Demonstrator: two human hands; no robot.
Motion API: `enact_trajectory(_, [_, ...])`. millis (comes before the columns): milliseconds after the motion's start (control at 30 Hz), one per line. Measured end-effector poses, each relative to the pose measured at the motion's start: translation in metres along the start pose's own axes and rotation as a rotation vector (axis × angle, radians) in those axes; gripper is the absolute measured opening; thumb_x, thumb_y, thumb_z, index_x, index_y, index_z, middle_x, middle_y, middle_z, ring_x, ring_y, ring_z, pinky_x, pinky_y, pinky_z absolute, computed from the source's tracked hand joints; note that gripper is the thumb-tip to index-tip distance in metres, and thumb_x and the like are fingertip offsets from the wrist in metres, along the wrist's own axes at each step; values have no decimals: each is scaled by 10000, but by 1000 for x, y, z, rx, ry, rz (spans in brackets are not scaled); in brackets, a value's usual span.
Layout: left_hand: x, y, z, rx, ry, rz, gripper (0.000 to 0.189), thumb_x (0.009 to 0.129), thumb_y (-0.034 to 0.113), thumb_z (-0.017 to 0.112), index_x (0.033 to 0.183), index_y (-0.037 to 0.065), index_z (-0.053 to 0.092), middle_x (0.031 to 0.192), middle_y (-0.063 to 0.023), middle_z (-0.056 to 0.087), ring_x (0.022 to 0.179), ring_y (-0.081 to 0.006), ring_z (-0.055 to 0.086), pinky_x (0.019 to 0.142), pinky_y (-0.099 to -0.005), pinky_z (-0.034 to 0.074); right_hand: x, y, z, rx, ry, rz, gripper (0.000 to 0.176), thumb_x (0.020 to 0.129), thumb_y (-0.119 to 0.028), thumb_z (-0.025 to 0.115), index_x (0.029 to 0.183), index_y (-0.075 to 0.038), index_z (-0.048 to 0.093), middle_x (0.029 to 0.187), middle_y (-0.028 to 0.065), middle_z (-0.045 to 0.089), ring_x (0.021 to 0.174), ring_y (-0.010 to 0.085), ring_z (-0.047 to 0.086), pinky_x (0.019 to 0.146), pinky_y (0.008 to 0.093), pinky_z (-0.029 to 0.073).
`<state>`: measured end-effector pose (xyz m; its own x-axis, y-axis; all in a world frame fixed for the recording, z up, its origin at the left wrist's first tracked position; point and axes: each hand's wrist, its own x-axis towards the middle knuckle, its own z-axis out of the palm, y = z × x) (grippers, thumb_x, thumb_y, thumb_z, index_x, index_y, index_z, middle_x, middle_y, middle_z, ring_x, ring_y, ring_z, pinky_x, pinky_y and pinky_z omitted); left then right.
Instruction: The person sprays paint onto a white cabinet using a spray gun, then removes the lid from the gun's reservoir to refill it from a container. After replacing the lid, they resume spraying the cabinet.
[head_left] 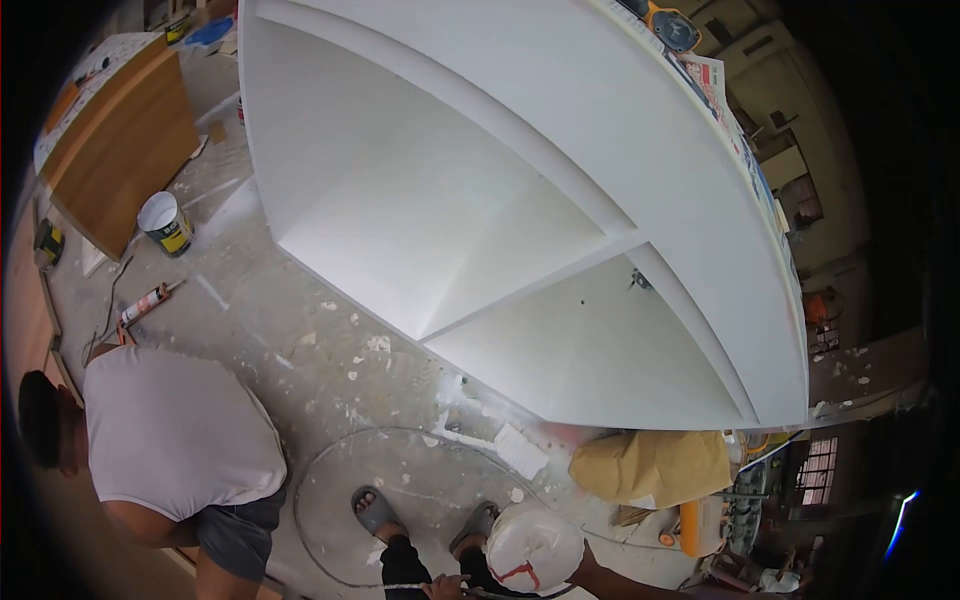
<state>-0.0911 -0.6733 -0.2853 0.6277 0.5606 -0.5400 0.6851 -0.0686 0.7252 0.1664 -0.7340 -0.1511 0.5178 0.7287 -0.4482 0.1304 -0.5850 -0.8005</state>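
Note:
At the bottom edge, my left hand (pixel 444 588) has its fingers wrapped round a thin grey hose (pixel 400 584). My right hand (pixel 582 562) is at the right side of a white round container (pixel 537 540) with a red mark on it; most of its fingers are hidden behind the container. The container is held up close to the camera, over my right leg. Ahead of me is a large white cabinet (pixel 400 170) with open compartments and a divider. Its surfaces look white and even.
A co-worker (pixel 180 435) in a light shirt bends down at left. Near them are a sealant tube (pixel 145 304), a paint can (pixel 166 225) and a wooden cabinet (pixel 130 135). The hose loops over the paint-spotted floor (pixel 330 400) around my feet. A brown paper bundle (pixel 650 468) is at right.

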Motion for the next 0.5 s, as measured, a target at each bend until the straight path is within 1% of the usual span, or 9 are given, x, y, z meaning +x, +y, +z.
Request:
enact_trajectory(33, [0, 5, -9, -40, -38, -1, 383, 719, 288, 743, 1078, 192, 652, 971, -85, 613, 964, -293, 547, 869, -485, 335, 1, -9, 1, -61, -21, 14, 470, 666, -141, 744, 1118, -69, 640, 1199, 176, 582, 1055, 344, 615, 883, 363, 503])
enact_trajectory(67, [0, 3, -9, -36, -38, 0, 383, 719, 288, 743, 1078, 192, 652, 971, -85, 613, 964, -293, 547, 869, -485, 335, 1, -12, 2, -58, -19, 12, 470, 666, -141, 744, 1118, -69, 640, 1199, 176, 582, 1055, 344, 615, 883, 363, 503])
enact_trajectory(133, [-3, -1, -4, -103, 77, 68, 319, 725, 214, 719, 1028, 154, 639, 940, -76, 595, 944, -287, 543, 868, -482, 329, 2, -16, 2, -204, -52, -7, 476, 671, -141, 726, 1133, -69, 633, 1207, 169, 574, 1070, 338, 607, 888, 356, 499])
enact_trajectory(167, [-4, -4, -2, -101, 75, 71, 319, 725, 214, 719, 1028, 154, 639, 940, -76, 595, 944, -287, 543, 868, -482, 329, 1, -17, 4, -202, -48, -7, 476, 671, -141, 726, 1133, -69, 633, 1207, 169, 574, 1070, 338, 607, 888, 356, 499])
enact_trajectory(233, [-3, -5, 0, -135, 95, 64, 293, 726, 171, 692, 1013, 148, 637, 939, -75, 592, 952, -295, 536, 865, -488, 325, -1, -16, 6, -80, -39, 118, 509, 665, -133, 729, 1159, -72, 621, 1216, 164, 568, 1093, 328, 600, 894, 354, 495])
enact_trajectory(367, [-5, -2, -2, -89, 38, 17, 279, 734, 141, 660, 1012, 149, 639, 944, -81, 591, 973, -301, 527, 878, -496, 322, -5, -11, 9, -56, -4, 131, 545, 660, -125, 732, 1187, -73, 605, 1232, 163, 565, 1104, 320, 600, 898, 351, 493])
enact_trajectory(433, [-5, -1, -3, -70, 43, 15, 264, 753, 147, 636, 1017, 152, 644, 959, -82, 594, 992, -303, 520, 894, -501, 320, -9, 1, 9, -102, -21, 61, 548, 655, -122, 739, 1185, -71, 606, 1238, 168, 568, 1124, 315, 593, 913, 352, 486])
enact_trajectory(467, [-5, -1, -4, -70, 45, 16, 264, 753, 147, 636, 1017, 152, 644, 959, -82, 594, 992, -303, 520, 894, -501, 320, -11, 12, 13, -102, -22, 58, 548, 655, -122, 739, 1185, -71, 606, 1238, 168, 568, 1124, 315, 593, 913, 352, 486])
enact_trajectory(500, [-4, -2, -5, -78, 24, 21, 261, 760, 162, 634, 1020, 153, 647, 971, -85, 595, 999, -306, 518, 898, -509, 318, -12, 22, 17, 109, 58, 187, 534, 654, -122, 741, 1171, -68, 616, 1248, 172, 566, 1124, 318, 594, 917, 353, 484])
